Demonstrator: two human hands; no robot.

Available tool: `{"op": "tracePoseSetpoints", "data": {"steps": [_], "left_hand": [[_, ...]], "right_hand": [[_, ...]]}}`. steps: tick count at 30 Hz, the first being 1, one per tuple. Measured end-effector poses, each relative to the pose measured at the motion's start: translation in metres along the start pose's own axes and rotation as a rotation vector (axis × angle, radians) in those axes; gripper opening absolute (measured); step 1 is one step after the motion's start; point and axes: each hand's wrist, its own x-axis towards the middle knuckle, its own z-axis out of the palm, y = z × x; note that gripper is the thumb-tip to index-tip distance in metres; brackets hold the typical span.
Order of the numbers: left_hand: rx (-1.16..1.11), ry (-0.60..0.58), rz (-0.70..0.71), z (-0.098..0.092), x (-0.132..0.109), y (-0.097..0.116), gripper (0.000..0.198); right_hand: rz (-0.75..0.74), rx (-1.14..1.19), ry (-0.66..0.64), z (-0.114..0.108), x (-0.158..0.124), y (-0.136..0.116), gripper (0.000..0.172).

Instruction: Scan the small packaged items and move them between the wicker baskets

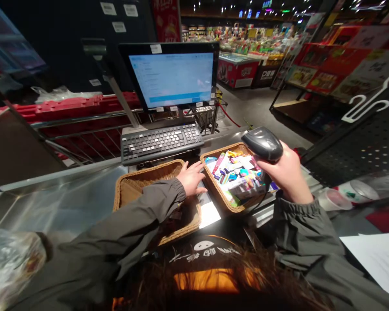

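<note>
My right hand (287, 172) is closed around the handle of a dark grey barcode scanner (262, 143), held over the right wicker basket (214, 153). That basket is full of several small colourful packets (236, 175). My left hand (192, 178) rests with its fingers spread on the right rim of the left wicker basket (142, 177), between the two baskets, holding nothing. The inside of the left basket is mostly hidden by my left sleeve.
A black keyboard (160, 141) and a lit monitor (171, 77) stand behind the baskets on a steel checkout counter (61, 198). A white sheet (379, 259) lies at the right, a cup (335, 199) beside it. Store shelves and a floor aisle lie beyond.
</note>
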Motion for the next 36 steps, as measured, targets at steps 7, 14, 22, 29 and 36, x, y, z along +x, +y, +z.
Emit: {"op": "tracePoseSetpoints", "data": {"steps": [7,14,22,29,36], "left_hand": [[0.014,0.124,-0.148,0.018,0.09,0.025,0.05],[0.041,0.139,-0.219,0.043,0.139,0.038,0.086],[0.122,0.178,-0.177,0.056,0.153,0.02,0.054],[0.142,0.255,-0.188,0.046,0.154,0.017,0.038],[0.134,0.227,-0.174,0.054,0.165,0.016,0.03]], "right_hand": [[0.057,0.034,-0.027,-0.003,0.003,0.019,0.046],[0.051,0.063,-0.033,0.007,0.009,0.039,0.051],[0.036,0.118,-0.056,0.015,0.016,0.049,0.053],[0.032,0.116,-0.059,0.017,0.022,0.051,0.053],[0.022,0.123,-0.04,0.019,0.023,0.05,0.053]]}}
